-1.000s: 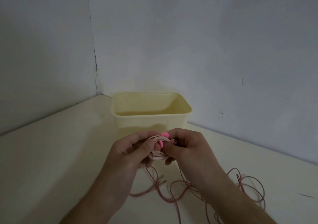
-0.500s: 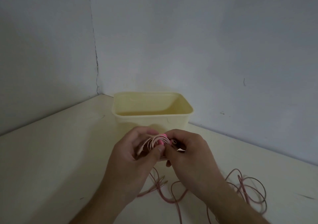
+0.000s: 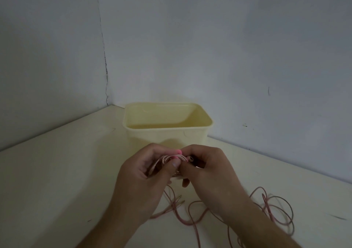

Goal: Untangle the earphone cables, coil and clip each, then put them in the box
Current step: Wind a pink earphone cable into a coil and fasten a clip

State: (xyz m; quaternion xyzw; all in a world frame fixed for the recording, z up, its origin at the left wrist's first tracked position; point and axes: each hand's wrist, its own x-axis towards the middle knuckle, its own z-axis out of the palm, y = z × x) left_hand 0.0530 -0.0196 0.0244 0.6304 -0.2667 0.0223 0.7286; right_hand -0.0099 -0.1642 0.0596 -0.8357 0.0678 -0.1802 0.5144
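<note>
Both hands meet over the table (image 3: 57,181), just in front of the cream box (image 3: 167,133). The left hand (image 3: 144,179) has its grip closed round a coiled pale-pink earphone cable (image 3: 167,159), thumb pressed across the loops. The right hand (image 3: 207,169) pinches the same coil from the other side, where a bright pink clip (image 3: 178,153) shows above the fingertips and an earbud (image 3: 190,159) pokes out beside it. Below the grip, the loose pink cables (image 3: 276,213) lie tangled on the table, trailing to the right of the right wrist. 2 plug ends (image 3: 180,200) lie directly under the hands.
</note>
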